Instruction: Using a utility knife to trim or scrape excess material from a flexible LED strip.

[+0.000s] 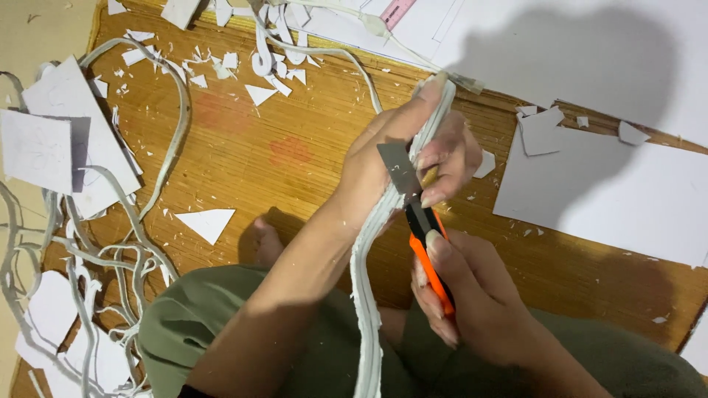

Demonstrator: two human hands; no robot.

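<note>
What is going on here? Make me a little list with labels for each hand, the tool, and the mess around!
Left hand: left hand holds a bundle of white foam strips, edge up
Right hand: right hand holds an orange utility knife
Blade: out, laid against the strips near the left fingers
Surface: woven bamboo mat
Mess: white triangle scrap, small chips, long curly offcuts at left
Sheets: big white board at right
Clothing: green trousers
</note>
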